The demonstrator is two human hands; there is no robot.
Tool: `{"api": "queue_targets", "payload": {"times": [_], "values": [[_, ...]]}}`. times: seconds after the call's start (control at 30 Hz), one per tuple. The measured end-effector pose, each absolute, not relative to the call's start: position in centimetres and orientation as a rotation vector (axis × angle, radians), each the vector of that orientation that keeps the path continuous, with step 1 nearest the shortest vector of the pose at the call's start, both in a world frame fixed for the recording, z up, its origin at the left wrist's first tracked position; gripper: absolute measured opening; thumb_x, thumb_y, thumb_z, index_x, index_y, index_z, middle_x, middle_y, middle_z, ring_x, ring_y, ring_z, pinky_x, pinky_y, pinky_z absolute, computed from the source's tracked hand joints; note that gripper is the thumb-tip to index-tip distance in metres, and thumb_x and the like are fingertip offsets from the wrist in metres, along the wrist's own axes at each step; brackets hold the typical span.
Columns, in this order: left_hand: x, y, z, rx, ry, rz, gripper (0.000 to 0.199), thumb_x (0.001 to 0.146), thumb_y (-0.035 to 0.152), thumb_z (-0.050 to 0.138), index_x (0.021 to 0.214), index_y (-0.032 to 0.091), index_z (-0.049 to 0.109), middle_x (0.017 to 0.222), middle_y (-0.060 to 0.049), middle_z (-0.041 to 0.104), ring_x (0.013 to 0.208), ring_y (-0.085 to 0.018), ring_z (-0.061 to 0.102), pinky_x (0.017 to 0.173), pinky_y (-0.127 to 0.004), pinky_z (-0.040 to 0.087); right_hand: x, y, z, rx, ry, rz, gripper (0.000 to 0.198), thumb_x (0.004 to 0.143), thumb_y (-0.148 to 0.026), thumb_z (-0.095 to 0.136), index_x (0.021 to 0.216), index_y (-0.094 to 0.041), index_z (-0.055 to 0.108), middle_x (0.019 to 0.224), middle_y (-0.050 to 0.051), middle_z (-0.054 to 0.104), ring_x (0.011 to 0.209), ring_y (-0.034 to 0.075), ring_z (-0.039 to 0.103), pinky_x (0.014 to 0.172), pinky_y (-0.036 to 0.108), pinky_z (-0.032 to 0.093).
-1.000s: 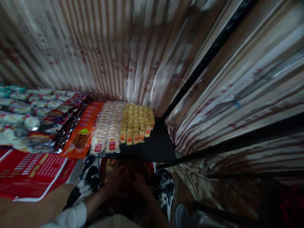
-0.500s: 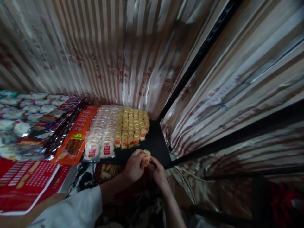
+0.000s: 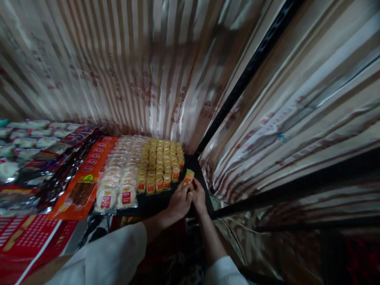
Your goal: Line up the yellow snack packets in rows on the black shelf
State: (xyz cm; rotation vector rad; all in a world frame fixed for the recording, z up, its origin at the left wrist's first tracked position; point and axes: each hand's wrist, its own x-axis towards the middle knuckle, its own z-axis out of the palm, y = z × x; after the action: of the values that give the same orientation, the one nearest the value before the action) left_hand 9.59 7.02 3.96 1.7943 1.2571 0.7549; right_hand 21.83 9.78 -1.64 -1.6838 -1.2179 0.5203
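Observation:
Between the fingertips of both hands is a small yellow snack packet (image 3: 189, 176) with a red label, held above the right part of the black shelf (image 3: 154, 202). My left hand (image 3: 179, 201) grips it from the left, fingers closed. My right hand (image 3: 198, 194) pinches it from the right, and the two hands touch. Just left of the held packet stand rows of matching yellow packets (image 3: 159, 166), their red labels facing me. Left of those are two rows of clear-wrapped round white crackers (image 3: 127, 195) with red labels.
An orange snack bag (image 3: 86, 178) and dark shiny packets (image 3: 63, 174) lie farther left, beside white-wrapped items (image 3: 28, 136). A red printed sheet (image 3: 29, 241) hangs at the front left. Striped plastic sheeting (image 3: 142, 67) and a black post (image 3: 237, 87) bound the shelf.
Both hands have moved forward and slightly right with the yellow packet, from the shelf's front edge to over the shelf beside the rows. The view has shifted slightly.

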Motion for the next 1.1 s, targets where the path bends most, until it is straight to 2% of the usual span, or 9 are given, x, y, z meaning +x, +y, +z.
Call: {"api": "queue_targets", "payload": {"times": [0.2,0.37,0.53,0.63,0.8,0.97,1.1], "values": [[11.2,9.2,2.0,1.707,1.264,0.764,0.046,0.086,0.025,0.034,0.128,0.009,0.043,0.142,-0.015,0.035,0.133,-0.02,0.031,0.111,-0.035,0.025,21.6,12.5,-1.8,-1.675,-1.248,0.59,0.046,0.074,-0.041,0.05,0.111,-0.016,0.061,0.097,0.009,0.067,0.088,0.021,0.061,0.082,0.035,0.047],[12.2,10.5,0.4,1.651,1.296,0.798,0.048,0.086,0.021,0.033,0.132,0.01,0.039,0.143,-0.014,0.034,0.134,-0.019,0.027,0.111,-0.035,0.026,21.3,14.0,-1.9,-1.633,-1.309,0.609,0.046,0.075,-0.042,0.05,0.111,-0.016,0.061,0.101,0.009,0.067,0.089,0.021,0.061,0.082,0.034,0.048],[11.7,10.9,0.7,1.668,1.291,0.757,0.05,0.084,0.021,0.035,0.132,0.005,0.038,0.144,-0.017,0.032,0.135,-0.021,0.025,0.113,-0.038,0.021,21.4,14.9,-2.0,-1.692,-1.412,0.57,0.045,0.077,-0.042,0.047,0.112,-0.018,0.061,0.105,0.009,0.066,0.095,0.023,0.06,0.086,0.036,0.046],[11.2,11.0,1.0,1.652,1.295,0.75,0.051,0.083,0.02,0.035,0.133,0.007,0.037,0.144,-0.015,0.032,0.135,-0.02,0.025,0.113,-0.038,0.021,21.2,15.0,-2.1,-1.7,-1.426,0.513,0.048,0.078,-0.043,0.045,0.113,-0.014,0.06,0.107,0.012,0.064,0.099,0.023,0.058,0.088,0.036,0.045],[11.1,11.5,0.6,1.657,1.238,0.713,0.055,0.083,0.021,0.033,0.135,0.003,0.032,0.145,-0.017,0.027,0.135,-0.02,0.024,0.113,-0.035,0.019,20.6,15.0,-2.7,-1.657,-1.335,0.487,0.049,0.077,-0.043,0.047,0.112,-0.013,0.06,0.104,0.013,0.063,0.095,0.023,0.058,0.086,0.036,0.046],[11.2,11.5,0.5,1.659,1.21,0.747,0.056,0.082,0.021,0.035,0.136,0.007,0.031,0.145,-0.015,0.029,0.136,-0.019,0.023,0.113,-0.036,0.019,20.4,15.0,-3.0,-1.652,-1.32,0.505,0.047,0.075,-0.042,0.048,0.11,-0.014,0.061,0.103,0.011,0.063,0.094,0.022,0.058,0.086,0.034,0.046],[10.5,9.8,1.0,1.7,1.251,0.756,0.051,0.084,0.023,0.034,0.132,0.007,0.036,0.142,-0.016,0.036,0.132,-0.02,0.031,0.111,-0.037,0.024,20.1,14.2,-2.3,-1.701,-1.293,0.447,0.05,0.076,-0.043,0.046,0.113,-0.012,0.058,0.104,0.013,0.061,0.095,0.022,0.057,0.087,0.036,0.044]]}}
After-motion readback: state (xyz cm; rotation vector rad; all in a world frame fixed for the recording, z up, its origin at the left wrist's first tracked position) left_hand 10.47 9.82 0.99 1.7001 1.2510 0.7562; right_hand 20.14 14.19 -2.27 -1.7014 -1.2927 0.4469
